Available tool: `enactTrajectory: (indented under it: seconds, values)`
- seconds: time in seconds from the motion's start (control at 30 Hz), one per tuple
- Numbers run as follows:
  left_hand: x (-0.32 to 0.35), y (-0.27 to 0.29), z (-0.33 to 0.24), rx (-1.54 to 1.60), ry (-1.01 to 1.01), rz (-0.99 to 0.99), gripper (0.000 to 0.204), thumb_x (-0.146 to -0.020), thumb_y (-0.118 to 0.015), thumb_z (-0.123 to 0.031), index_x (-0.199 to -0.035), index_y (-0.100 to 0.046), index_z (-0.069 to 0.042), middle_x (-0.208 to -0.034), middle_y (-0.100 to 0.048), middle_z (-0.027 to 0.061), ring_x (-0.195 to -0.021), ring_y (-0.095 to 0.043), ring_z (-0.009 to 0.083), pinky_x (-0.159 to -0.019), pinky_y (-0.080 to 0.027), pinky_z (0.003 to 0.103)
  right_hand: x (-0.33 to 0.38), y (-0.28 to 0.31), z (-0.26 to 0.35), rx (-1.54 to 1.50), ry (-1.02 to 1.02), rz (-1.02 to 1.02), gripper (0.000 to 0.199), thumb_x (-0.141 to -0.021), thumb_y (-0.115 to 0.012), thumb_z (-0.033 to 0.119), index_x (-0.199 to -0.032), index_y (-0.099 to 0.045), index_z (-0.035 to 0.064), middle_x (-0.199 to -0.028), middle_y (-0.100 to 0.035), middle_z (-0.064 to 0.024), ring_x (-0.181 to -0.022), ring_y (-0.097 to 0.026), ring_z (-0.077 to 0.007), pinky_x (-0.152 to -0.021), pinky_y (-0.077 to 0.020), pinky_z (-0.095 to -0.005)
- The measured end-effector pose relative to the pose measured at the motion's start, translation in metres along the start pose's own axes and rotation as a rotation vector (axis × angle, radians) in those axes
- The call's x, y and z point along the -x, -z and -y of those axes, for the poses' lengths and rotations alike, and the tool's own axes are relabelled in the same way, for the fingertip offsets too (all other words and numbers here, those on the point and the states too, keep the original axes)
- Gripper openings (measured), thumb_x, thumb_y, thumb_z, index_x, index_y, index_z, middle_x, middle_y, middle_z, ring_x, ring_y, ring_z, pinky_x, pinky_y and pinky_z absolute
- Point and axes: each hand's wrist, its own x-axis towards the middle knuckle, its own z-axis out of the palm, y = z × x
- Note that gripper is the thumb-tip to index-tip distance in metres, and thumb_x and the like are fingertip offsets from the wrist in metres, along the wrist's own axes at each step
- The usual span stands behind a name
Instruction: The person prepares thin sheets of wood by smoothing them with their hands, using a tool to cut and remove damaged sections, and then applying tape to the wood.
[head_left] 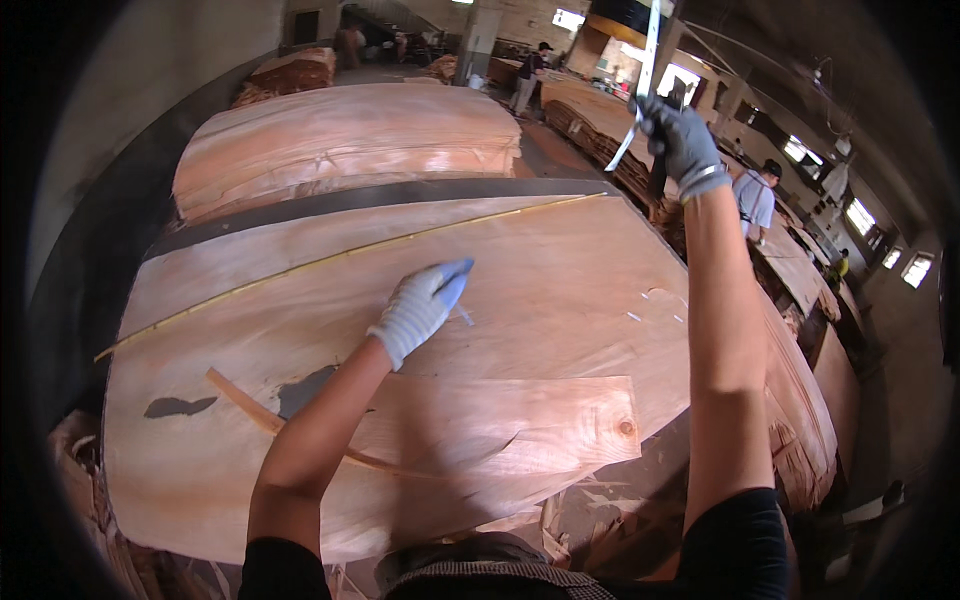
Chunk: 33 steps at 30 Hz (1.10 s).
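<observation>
Gloved in white and blue, my left hand (424,305) is reaching over the middle of the wood sheet (560,270), its fingers bunching together; whether they are pinching anything I cannot tell, though a small bluish scrap (466,316) is showing just beside them. Up to the right, my right hand (686,145), in a grey glove, is gripping a long white strip (649,60), which is hanging past the fingers clear of the wood. As I judge it, the work is standing partway: a few white pieces (634,316) are already lying on the sheet's right side, while two dark gaps (180,407) are lying uncovered at the left, one partly behind my forearm. Nearer me, a loose wood panel (540,425) and a narrow wooden strip (238,398) are resting on the sheet, apparently waiting to be dealt with. Across the far side, a yellow stick (350,252) is stretching slantwise; beyond it a veneer stack (350,130) is standing, and two co-workers (755,197) are keeping well apart.
</observation>
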Motion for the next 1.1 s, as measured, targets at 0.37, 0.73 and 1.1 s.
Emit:
enactTrajectory:
  seconds: [0.37, 0.73, 1.1]
  values:
    - [-0.074, -0.059, -0.150, 0.441, -0.014, 0.063, 0.021, -0.082, -0.063, -0.022, -0.090, -0.067, -0.003, -0.075, -0.066, 0.0110, -0.067, -0.062, 0.0169, -0.063, -0.049, 0.031, 0.205, -0.076, -0.066, -0.054, -0.095, -0.096, 0.013, -0.089, -0.058, 0.019, -0.087, -0.057, 0.0054, -0.062, -0.053, 0.0005, -0.043, -0.038, -0.0027, -0.038, -0.0259, -0.0173]
    - [-0.001, 0.027, -0.143, -0.245, -0.063, 0.169, 0.037, -0.080, -0.060, -0.045, -0.075, -0.066, -0.009, -0.067, -0.061, 0.0145, -0.066, -0.060, 0.0302, -0.065, -0.046, 0.041, 0.254, -0.086, -0.154, 0.696, 0.134, 0.067, 0.015, -0.083, -0.058, 0.004, -0.096, -0.061, -0.0039, -0.095, -0.062, -0.0165, -0.090, -0.059, -0.0244, -0.077, -0.0469, -0.0338]
    - [0.368, 0.348, 0.227, -0.555, 0.590, -0.089, 0.029, -0.086, -0.052, -0.025, -0.107, -0.060, -0.006, -0.104, -0.062, 0.0171, -0.098, -0.056, 0.0361, -0.088, -0.043, 0.043, 0.342, -0.514, -0.144, -0.116, -0.795, 0.737, 0.014, -0.088, -0.055, 0.011, -0.098, -0.058, 0.0020, -0.078, -0.065, -0.0098, -0.053, -0.057, -0.0107, -0.041, -0.0410, -0.0219]
